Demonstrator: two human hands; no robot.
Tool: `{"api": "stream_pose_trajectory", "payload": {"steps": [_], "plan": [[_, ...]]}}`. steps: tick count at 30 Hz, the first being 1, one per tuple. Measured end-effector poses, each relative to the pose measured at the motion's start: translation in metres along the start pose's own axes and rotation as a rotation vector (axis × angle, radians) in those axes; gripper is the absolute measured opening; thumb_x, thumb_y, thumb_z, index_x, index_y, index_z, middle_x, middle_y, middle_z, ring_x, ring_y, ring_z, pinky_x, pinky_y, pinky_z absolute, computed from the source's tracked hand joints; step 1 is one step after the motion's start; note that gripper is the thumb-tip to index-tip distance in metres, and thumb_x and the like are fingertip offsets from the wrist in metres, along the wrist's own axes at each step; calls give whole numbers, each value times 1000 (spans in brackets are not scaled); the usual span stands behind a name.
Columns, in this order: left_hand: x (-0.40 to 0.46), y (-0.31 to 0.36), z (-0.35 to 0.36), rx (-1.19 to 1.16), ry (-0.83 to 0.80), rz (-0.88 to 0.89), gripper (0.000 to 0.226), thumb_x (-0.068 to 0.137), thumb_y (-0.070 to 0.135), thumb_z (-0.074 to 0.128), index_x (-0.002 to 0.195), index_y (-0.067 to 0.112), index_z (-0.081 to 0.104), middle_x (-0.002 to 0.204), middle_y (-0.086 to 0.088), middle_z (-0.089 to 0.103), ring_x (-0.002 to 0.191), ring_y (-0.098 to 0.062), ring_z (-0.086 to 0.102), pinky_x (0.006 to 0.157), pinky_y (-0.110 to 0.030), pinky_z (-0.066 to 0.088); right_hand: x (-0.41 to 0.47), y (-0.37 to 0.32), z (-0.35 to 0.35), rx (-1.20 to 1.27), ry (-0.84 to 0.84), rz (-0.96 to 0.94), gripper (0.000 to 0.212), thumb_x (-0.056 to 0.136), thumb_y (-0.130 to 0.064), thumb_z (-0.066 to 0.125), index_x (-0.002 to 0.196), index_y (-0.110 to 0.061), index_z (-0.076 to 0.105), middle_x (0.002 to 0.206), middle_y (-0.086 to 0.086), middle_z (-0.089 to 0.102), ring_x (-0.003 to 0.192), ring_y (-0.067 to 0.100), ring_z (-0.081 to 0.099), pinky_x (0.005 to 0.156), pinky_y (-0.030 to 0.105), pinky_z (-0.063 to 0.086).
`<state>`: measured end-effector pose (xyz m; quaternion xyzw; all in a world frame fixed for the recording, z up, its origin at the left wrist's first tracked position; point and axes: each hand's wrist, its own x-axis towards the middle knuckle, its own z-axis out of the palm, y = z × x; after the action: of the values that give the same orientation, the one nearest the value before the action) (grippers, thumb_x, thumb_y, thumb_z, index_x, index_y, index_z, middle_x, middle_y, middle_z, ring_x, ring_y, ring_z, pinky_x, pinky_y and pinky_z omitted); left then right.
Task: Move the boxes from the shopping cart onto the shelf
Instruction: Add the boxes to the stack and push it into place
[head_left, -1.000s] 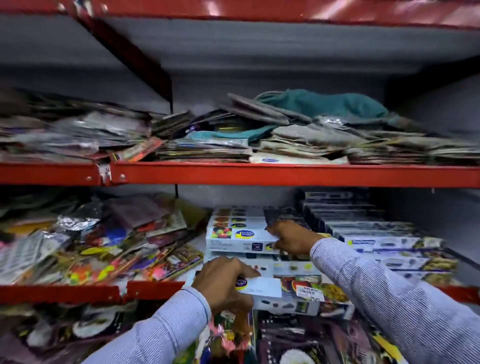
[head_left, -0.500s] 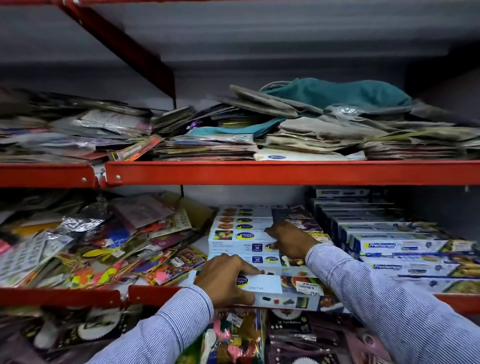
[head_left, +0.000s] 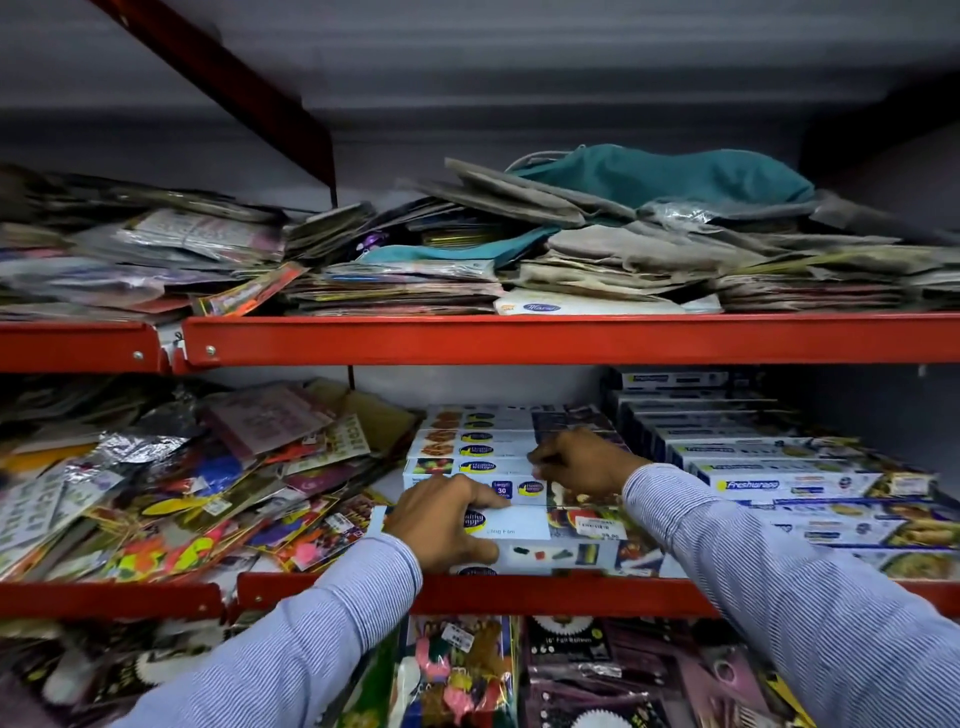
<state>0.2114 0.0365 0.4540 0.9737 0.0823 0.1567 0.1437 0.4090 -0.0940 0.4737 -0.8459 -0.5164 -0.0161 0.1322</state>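
Observation:
A long white cling-film box (head_left: 561, 540) lies along the front of the middle shelf (head_left: 519, 592). My left hand (head_left: 441, 522) grips its left end, fingers over the top and thumb on the front face. Behind it rises a stepped stack of similar white boxes (head_left: 467, 449). My right hand (head_left: 576, 462) rests on the box just behind the front one, fingers curled against its top edge. The shopping cart is out of view.
Blue-and-white wrap boxes (head_left: 753, 467) are stacked to the right on the same shelf. Loose colourful party packets (head_left: 182, 493) fill its left part. The upper shelf (head_left: 519, 338) holds flat packets and a teal cloth bag (head_left: 675, 176). More packets hang below.
The front box has moved back onto the shelf with my left hand still on it. My right hand has stayed on the stack behind. The view has tilted slightly downward.

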Motion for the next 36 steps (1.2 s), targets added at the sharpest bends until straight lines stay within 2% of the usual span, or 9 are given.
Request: {"api": "stream_pose_trajectory", "payload": {"steps": [2,5,10,12,16,21,25,30,36], "plan": [[12,-2,1,-17,25,-4,57,67,39,81,121,35,63,126,12,65,114,-14,61,92,-38,53,-10,-1,-8,39,-47,22,31,99,-31,49,108,-11,71,113,8,73,101,22,67,94,33,48],[28,-8,9,-89,71,-42,55,71,31,81,123,31,63,132,8,62,118,-14,58,96,-38,51,-22,0,-9,67,-25,8,34,101,-36,43,87,-20,71,73,-7,66,66,9,57,74,26,39],[39,-15,34,-152,139,-19,56,71,22,76,125,22,62,131,0,61,122,-21,47,101,-35,43,-47,5,5,19,50,-27,32,100,-48,34,77,-37,53,68,-13,54,63,7,50,71,32,42],[39,-18,44,-119,209,28,55,70,24,72,124,20,64,124,-1,59,116,-22,42,101,-38,41,-56,4,14,-51,115,-33,37,99,-52,31,101,-27,59,97,-3,69,87,19,63,82,41,52],[42,-23,57,-61,327,118,41,78,24,70,119,21,67,121,2,61,114,-20,46,100,-38,41,-59,9,35,-139,238,-39,50,101,-47,29,137,-18,47,145,5,52,132,25,48,107,41,43],[44,-24,61,-69,322,163,40,82,19,70,122,18,65,127,0,62,118,-17,50,103,-30,38,-58,18,48,-145,282,-51,48,103,-43,26,143,-21,42,151,0,45,140,18,39,115,43,34],[42,-25,61,5,315,175,41,86,29,62,126,20,62,134,1,60,124,-17,46,108,-39,38,-57,21,49,-158,300,-72,48,103,-42,26,145,-23,38,154,-2,41,143,16,34,118,41,30],[28,-35,74,322,380,178,52,97,43,36,145,23,34,155,-1,32,145,-25,21,116,-50,11,-68,28,69,-221,497,50,49,103,-43,23,149,-28,30,158,-5,31,151,15,16,123,49,10],[23,-41,77,437,329,137,54,102,40,28,151,22,15,161,-5,17,149,-26,3,115,-60,13,-68,28,77,-229,517,149,49,101,-44,21,148,-30,30,156,-8,36,149,13,22,121,52,12]]}}
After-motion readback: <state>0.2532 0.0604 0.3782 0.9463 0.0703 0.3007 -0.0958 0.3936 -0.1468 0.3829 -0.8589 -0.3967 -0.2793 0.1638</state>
